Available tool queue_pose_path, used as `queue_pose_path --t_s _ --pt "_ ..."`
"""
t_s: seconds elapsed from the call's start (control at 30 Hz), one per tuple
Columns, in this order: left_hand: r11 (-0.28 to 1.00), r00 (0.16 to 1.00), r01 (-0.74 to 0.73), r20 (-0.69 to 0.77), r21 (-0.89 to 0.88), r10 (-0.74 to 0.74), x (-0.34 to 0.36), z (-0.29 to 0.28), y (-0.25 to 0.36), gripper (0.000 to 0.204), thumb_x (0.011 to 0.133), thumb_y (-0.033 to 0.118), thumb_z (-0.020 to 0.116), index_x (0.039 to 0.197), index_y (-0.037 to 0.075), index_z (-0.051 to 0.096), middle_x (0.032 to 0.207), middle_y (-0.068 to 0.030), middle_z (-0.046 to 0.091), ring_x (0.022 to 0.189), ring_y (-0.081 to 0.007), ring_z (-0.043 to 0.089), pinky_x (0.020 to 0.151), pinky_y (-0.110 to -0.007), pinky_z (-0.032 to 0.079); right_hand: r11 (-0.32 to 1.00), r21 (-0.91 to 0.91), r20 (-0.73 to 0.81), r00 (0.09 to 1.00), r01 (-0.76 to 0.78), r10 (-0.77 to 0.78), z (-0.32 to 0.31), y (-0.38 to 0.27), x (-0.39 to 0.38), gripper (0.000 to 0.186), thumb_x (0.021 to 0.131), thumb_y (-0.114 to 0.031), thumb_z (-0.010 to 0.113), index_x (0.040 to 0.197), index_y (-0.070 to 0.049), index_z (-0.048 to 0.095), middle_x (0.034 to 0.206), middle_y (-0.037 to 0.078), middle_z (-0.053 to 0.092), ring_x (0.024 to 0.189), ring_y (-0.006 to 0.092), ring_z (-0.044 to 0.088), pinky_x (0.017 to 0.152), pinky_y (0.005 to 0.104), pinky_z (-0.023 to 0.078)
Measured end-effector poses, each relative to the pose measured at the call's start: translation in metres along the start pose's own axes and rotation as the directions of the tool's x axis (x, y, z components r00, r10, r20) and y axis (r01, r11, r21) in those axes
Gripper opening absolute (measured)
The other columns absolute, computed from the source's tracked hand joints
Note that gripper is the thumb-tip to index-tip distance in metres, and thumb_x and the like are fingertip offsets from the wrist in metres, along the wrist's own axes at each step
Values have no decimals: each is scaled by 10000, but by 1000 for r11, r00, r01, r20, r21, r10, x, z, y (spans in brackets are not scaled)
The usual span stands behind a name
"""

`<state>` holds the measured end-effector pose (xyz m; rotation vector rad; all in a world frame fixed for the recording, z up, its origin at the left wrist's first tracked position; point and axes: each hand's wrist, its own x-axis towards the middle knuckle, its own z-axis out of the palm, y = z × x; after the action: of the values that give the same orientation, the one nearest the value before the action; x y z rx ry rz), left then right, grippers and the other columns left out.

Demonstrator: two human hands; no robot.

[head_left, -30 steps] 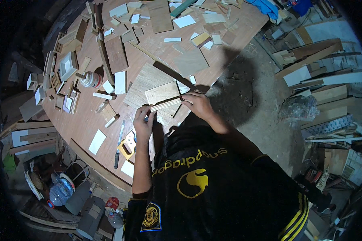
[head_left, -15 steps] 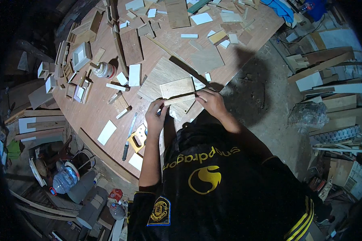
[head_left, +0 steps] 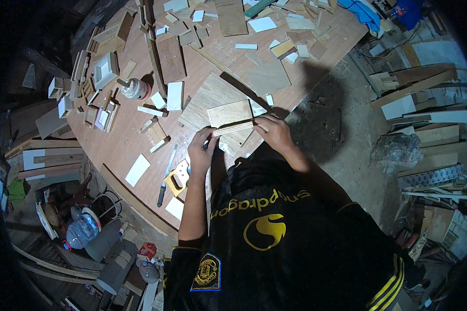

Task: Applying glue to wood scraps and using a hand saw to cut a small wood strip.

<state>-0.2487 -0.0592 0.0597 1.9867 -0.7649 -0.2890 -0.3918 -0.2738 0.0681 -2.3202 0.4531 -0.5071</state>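
Observation:
Between my two hands a narrow piece of plywood (head_left: 233,128), its layered edge facing up, is gripped at both ends. My left hand (head_left: 201,147) pinches its left end; a small dark thing, too small to name, shows at those fingers. At the right end, my right hand (head_left: 274,131) closes its fingers on the same piece. Just beyond it lies a light rectangular wooden board (head_left: 229,111), resting on a larger wood-grain panel (head_left: 198,105). Left of my left forearm are a yellow-handled handsaw (head_left: 177,179) and a slim tool with a black handle (head_left: 161,197).
A glue-smeared jar (head_left: 135,89) stands on the table (head_left: 124,137) at the left, near small wooden box frames (head_left: 106,70). White and brown offcuts (head_left: 262,24) litter the far side. Planks (head_left: 430,115) are stacked on the right; a water bottle (head_left: 82,231) is at lower left.

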Motion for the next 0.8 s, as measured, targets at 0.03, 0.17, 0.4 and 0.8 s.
queue_pose_path --t_s 0.03,0.17,0.4,0.8 --pt "1000 1000 11 8 -2 -11 0 0 1 207 836 42 715 1042 23 706 1037 -143 687 837 -236 690 758 -314 543 1000 -1 -1 1000 -1 1 0 0 0 185 810 -133 744 953 -29 692 941 130 705 861 324 677 747 394 537" --pt "1000 1000 11 15 -17 -11 1 -1 1 207 836 56 728 1037 9 705 1039 -149 689 843 -236 687 770 -314 544 1000 -28 15 1000 -12 13 0 1 -1 190 811 -138 744 959 -29 694 950 129 707 866 325 676 744 395 538" --pt "999 1000 23 6 -30 -23 0 1 -2 197 848 63 722 1033 -4 703 1039 -154 689 851 -239 689 771 -311 545 1000 -27 -3 1000 1 -1 3 3 -2 198 816 -139 738 974 -28 694 960 134 703 874 329 674 755 400 536" --pt "1000 1000 0 7 -14 0 0 -1 -1 236 848 74 729 1074 17 693 1039 -146 686 845 -240 687 763 -321 546 999 -39 18 999 -26 26 2 3 -3 231 816 -150 741 1013 -41 693 989 125 703 892 323 673 771 401 532"
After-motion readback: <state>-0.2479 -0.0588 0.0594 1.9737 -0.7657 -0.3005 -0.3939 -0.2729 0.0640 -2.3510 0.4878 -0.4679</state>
